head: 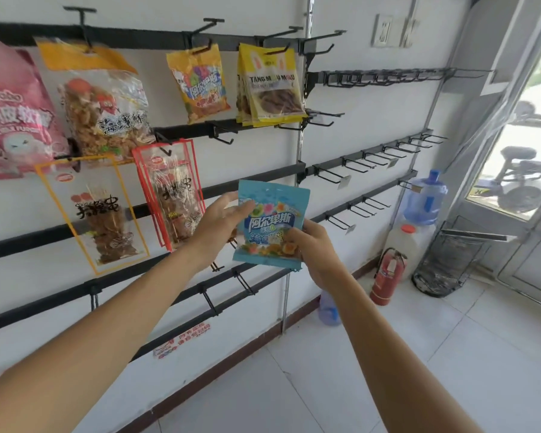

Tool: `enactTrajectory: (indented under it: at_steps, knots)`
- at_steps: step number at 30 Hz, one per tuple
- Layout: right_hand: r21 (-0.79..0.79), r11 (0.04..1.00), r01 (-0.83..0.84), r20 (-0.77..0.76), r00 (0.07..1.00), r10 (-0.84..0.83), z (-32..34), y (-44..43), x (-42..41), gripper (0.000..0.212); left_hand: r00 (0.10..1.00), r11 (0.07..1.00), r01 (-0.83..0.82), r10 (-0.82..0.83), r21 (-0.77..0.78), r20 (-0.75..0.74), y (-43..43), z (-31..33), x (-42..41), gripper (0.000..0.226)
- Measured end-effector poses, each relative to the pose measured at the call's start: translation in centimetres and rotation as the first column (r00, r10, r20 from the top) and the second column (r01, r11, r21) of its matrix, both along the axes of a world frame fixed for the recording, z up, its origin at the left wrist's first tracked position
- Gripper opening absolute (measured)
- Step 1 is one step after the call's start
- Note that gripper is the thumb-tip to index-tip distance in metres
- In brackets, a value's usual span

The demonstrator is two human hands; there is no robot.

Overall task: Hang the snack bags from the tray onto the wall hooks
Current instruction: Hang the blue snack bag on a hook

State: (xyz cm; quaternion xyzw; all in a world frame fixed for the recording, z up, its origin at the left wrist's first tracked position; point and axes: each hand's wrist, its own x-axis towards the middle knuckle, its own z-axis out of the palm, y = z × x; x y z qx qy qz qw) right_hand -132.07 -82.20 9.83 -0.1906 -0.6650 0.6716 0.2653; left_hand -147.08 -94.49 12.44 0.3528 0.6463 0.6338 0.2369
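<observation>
The left hand (219, 223) and right hand (313, 250) pinched the light, floppy-looking blue snack bag (270, 225) by its sides; gripping nearer the top seemed wiser.

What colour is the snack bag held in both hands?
Light blue snack bag, seen in the head view.

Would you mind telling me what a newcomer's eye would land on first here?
A blue bag is held up mid-frame by the left hand and the right hand. Up left, bright snacks already hang, from a pink bag to yellow bags. A red fire extinguisher stands low at right, below rows of bare hooks.
</observation>
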Motion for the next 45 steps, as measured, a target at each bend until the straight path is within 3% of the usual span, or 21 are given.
enactTrajectory:
  at_steps: [5,9,14,21,25,28,30,33,35,41,45]
  knots:
    - [0.001,1.000,-0.022,-0.004,1.000,0.022,1.9,2.7,-3.1,0.013,0.996,0.997,-0.060,0.063,0.040,-0.067,3.8,1.8,-3.0,0.008]
    - [0.017,0.999,0.027,-0.100,0.995,-0.025,4.4,5.9,-5.2,0.011,0.987,0.997,-0.072,0.072,0.000,-0.142,6.3,3.1,-4.7,0.016]
    - [0.141,0.985,0.097,-0.123,0.989,-0.080,6.4,9.9,-7.2,0.009,0.985,0.999,-0.044,0.043,-0.002,-0.166,9.4,4.1,-6.6,0.010]
    - [0.097,0.990,0.106,-0.170,0.982,-0.089,9.3,17.9,-8.4,0.005,0.901,0.996,-0.074,0.049,-0.041,-0.432,14.9,5.6,-6.7,0.009]
    - [0.161,0.982,0.094,-0.207,0.977,-0.060,12.2,23.1,-8.8,0.004,0.824,0.991,-0.127,0.079,-0.047,-0.561,18.8,6.9,-6.6,0.034]
    - [0.206,0.976,0.076,-0.224,0.974,-0.029,13.9,27.0,-9.3,0.006,0.798,0.983,-0.172,0.176,0.062,-0.577,22.1,8.8,-6.2,0.041]
    - [0.212,0.976,0.052,-0.223,0.975,-0.004,15.0,29.3,-9.9,0.005,0.648,0.955,-0.271,0.272,0.118,-0.711,24.0,10.0,-5.7,0.047]
    - [0.214,0.977,0.003,-0.234,0.971,0.048,16.3,32.1,-10.8,0.004,0.217,0.892,-0.407,0.303,0.196,-0.928,25.8,11.1,-5.5,0.054]
    - [0.222,0.975,-0.019,-0.242,0.968,0.074,17.4,34.0,-11.6,0.005,0.049,0.870,-0.442,0.268,0.219,-0.962,26.7,11.7,-5.4,0.053]
    - [0.214,0.975,-0.054,-0.289,0.950,0.116,20.3,37.6,-14.7,0.008,-0.088,0.839,-0.521,0.131,0.157,-0.988,28.8,13.1,-6.4,0.055]
    - [0.254,0.960,-0.116,-0.333,0.922,0.199,21.7,37.5,-17.1,0.013,-0.085,0.842,-0.497,0.194,0.210,-0.977,30.5,14.8,-7.6,0.056]
